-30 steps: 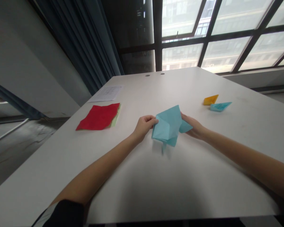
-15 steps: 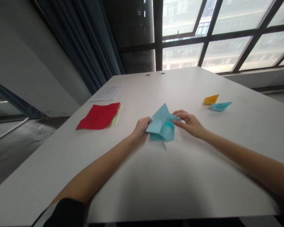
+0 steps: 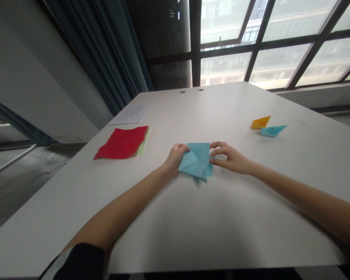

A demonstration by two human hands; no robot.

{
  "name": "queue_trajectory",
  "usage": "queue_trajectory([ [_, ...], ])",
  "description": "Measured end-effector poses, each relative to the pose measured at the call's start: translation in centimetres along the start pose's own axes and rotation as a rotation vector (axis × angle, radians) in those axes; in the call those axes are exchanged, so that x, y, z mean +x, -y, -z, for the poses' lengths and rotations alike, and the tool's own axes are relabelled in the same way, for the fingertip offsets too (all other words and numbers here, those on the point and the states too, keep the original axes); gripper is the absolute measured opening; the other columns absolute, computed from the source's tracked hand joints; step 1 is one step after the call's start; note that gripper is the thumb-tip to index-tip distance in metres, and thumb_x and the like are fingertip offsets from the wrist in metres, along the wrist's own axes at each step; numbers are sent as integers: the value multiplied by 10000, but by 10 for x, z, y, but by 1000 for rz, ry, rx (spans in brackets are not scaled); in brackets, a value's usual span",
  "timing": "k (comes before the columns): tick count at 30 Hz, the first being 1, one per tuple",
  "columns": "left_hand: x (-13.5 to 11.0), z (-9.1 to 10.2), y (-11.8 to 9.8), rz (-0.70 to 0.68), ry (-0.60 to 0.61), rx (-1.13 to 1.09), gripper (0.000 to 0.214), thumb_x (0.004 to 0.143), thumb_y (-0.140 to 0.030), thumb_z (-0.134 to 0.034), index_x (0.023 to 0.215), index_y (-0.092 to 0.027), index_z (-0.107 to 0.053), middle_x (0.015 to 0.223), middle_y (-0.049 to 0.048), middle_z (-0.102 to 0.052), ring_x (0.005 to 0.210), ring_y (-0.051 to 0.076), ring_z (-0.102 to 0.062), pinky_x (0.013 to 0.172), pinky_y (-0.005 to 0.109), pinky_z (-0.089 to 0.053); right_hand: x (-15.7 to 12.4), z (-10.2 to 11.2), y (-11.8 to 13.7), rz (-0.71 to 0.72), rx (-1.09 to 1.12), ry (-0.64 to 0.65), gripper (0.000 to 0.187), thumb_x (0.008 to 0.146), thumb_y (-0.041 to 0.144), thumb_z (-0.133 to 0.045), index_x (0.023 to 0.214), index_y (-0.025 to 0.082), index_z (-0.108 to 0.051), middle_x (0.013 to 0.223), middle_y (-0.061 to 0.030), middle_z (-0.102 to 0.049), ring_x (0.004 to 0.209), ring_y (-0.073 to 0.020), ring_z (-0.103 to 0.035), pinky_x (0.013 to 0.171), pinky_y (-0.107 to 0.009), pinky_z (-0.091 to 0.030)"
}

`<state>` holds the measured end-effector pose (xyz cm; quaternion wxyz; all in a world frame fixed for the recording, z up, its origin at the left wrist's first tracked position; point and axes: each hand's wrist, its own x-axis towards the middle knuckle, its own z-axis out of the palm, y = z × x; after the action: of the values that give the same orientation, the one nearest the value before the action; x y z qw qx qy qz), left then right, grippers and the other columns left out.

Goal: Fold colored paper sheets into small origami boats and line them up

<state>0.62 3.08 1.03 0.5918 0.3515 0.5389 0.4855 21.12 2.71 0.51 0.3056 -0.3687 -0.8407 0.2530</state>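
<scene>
A light blue sheet of origami paper (image 3: 196, 158), folded in several layers, is held just over the table in front of me. My left hand (image 3: 175, 157) grips its left edge, thumb on top and fingers underneath. At the right edge, my right hand (image 3: 228, 157) pinches a small flap of the paper between thumb and fingertips. Creases run across the face, and loose corners stick out at the lower right. The underside of the paper is hidden.
Red paper (image 3: 123, 143) lies over light green sheets (image 3: 142, 144) on the left of the white table (image 3: 198, 225). Behind it is a printed sheet (image 3: 132, 114). To the right sit a yellow folded paper piece (image 3: 260, 122) and a blue folded paper piece (image 3: 272, 131).
The raised peak of the blue paper has come down, and a flatter, squarish face now shows. My right hand has shifted slightly towards me. My left hand keeps its grip.
</scene>
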Motion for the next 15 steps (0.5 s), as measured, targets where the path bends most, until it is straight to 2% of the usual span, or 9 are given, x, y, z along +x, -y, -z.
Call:
queue_trajectory([
  [3,1,2,0,33,114,11,300,588,-256,-728,807,-145,-556,665,20,-623,568,140,-582,552,250,-451,0,1,1,22,-23,-10,172,757,381,-598,790,239,-688,1037,-83,-577,1009,-246,-517,878,-418,-412],
  [6,1,4,-1,67,213,-20,352,572,-306,-773,810,-121,-591,735,70,-662,617,166,-617,624,291,-486,1,1,1,45,-56,-38,155,758,357,-599,792,233,-686,992,-84,-591,960,-236,-532,849,-405,-424],
  [8,2,5,0,60,200,-43,342,556,-287,-788,783,-113,-602,714,66,-664,601,155,-614,624,283,-490,1,0,0,65,-60,-69,146,763,340,-597,803,228,-681,952,-81,-608,926,-226,-545,838,-393,-429],
  [12,7,7,2,8,98,-107,342,531,-270,-802,758,-117,-597,631,23,-637,545,119,-585,594,258,-486,1,-1,-1,95,-57,-101,144,767,334,-599,808,218,-674,873,-68,-634,870,-209,-563,828,-377,-432],
  [15,12,7,5,-60,45,-143,390,501,-279,-811,777,-126,-582,637,13,-637,561,122,-591,597,262,-490,1,-2,-2,39,-48,-85,230,787,408,-564,791,214,-687,995,-85,-607,941,-220,-547,867,-390,-421],
])
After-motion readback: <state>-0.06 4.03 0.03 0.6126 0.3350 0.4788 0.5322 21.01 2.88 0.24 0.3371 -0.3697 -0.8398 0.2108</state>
